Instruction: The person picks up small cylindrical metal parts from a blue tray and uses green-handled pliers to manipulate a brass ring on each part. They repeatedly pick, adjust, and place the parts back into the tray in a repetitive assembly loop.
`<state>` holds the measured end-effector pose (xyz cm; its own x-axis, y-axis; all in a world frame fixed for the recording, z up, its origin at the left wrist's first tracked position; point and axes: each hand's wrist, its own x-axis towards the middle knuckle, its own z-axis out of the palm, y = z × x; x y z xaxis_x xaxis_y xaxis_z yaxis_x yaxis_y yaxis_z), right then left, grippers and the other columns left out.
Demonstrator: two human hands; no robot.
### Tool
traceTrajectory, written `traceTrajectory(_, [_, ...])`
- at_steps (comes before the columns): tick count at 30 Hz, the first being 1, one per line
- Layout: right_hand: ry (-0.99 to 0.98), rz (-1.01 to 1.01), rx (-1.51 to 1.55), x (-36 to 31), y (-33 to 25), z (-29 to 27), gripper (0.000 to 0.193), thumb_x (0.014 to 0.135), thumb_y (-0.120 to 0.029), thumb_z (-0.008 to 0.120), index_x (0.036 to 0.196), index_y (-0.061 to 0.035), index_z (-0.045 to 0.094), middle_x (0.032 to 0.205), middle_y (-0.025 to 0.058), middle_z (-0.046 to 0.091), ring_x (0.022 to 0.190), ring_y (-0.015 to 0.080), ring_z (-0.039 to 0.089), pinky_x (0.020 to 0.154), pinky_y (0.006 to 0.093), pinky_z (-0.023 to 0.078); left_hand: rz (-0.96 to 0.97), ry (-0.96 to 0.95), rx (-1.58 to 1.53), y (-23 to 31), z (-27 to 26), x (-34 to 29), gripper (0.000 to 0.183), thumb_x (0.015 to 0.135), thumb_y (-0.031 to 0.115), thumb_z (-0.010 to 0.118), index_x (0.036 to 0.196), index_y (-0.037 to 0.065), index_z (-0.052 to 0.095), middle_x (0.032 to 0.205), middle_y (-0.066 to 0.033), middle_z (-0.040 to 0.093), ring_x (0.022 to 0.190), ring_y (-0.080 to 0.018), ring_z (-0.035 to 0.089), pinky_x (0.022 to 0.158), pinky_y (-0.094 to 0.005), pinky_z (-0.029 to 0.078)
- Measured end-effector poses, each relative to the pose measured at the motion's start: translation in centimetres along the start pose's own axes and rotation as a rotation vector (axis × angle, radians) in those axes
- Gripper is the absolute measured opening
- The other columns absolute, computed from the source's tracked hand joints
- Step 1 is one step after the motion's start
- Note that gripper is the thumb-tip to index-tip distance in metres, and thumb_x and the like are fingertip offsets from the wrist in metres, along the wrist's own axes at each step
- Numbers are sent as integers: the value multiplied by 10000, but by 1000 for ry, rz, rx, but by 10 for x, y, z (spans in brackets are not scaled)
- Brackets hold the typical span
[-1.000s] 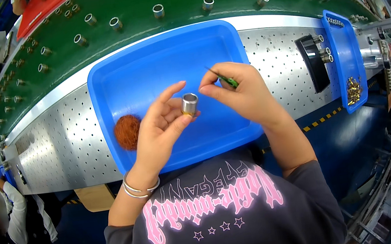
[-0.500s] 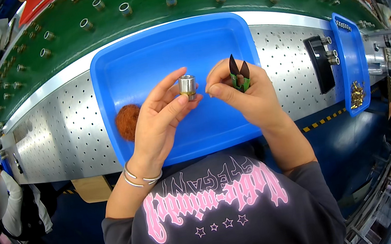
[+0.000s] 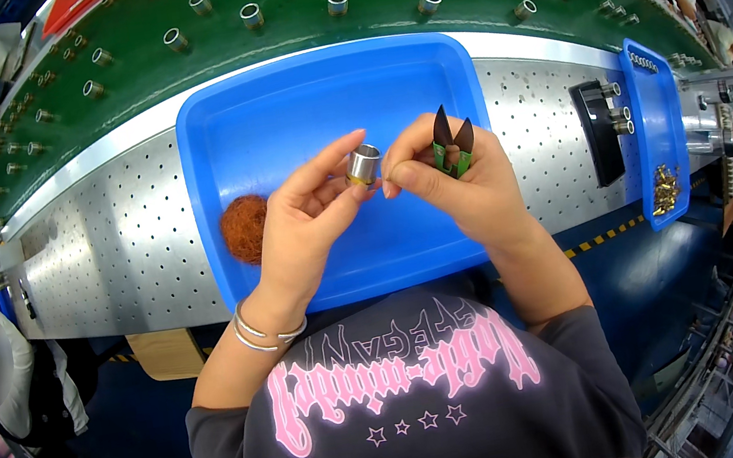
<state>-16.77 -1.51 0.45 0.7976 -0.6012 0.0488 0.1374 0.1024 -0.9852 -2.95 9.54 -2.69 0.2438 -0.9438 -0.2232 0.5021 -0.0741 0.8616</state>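
Note:
My left hand (image 3: 296, 229) is closed on a short, shiny metal sleeve (image 3: 365, 162) with a brassy band round its lower end. The sleeve leans with its open top to the right. Tucked in my right hand (image 3: 474, 190) is a pair of snips (image 3: 454, 149) with green handles, its dark blades pointing up and apart. That hand's thumb and forefinger are pinched close to the sleeve's lower end; whether they grip something thin there I cannot tell. Both hands are over a blue tray (image 3: 349, 273). A ball of reddish-brown fibre (image 3: 244, 231) lies in it, beside my left wrist.
Beyond the tray runs a green surface (image 3: 293, 38) with several metal sleeves standing on it. A perforated metal bench (image 3: 124, 235) lies beneath the tray. To the right are a black holder (image 3: 597, 136) with sleeves beside it and a narrow blue tray (image 3: 647, 143) containing brassy pieces.
The sleeve has tipped from nearly upright, its top now leaning right. My right fingertips are slightly nearer its lower end. The whole view has shifted a little.

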Motion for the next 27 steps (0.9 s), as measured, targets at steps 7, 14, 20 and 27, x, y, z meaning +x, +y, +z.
traceTrajectory(7, [121, 119, 218, 7, 5, -4, 86, 857, -97, 589, 862, -17, 561, 807, 96, 635, 570, 58, 445, 519, 198, 343, 113, -22, 318, -7, 5, -1, 500, 812, -57, 556, 1292, 57, 471, 1056, -89, 568, 976, -146, 578, 853, -262, 480])
traceTrajectory(14, [350, 137, 406, 14, 16, -21, 120, 882, -141, 566, 867, -22, 561, 823, 92, 629, 443, 9, 299, 415, 183, 247, 7, -83, 130, 1, 9, -6, 511, 825, -24, 568, 1313, 19, 422, 1085, -110, 560, 984, -191, 579, 859, -292, 471])
traceTrajectory(20, [301, -124, 476, 0, 7, -24, 99, 900, -123, 531, 884, -25, 526, 819, 130, 610, 436, 20, 274, 420, 189, 251, -41, 14, -34, 5, 0, -5, 475, 838, 96, 602, 1289, 49, 459, 1094, -126, 576, 978, -214, 590, 868, -306, 464])
traceTrajectory(27, [45, -263, 378, -6, -18, -9, 102, 865, -92, 568, 863, -2, 521, 787, 168, 607, 688, 183, 574, 615, 276, 456, 15, 30, -32, 1, 0, -5, 435, 824, -13, 586, 1247, 8, 492, 1041, -98, 595, 972, -182, 598, 881, -286, 469])
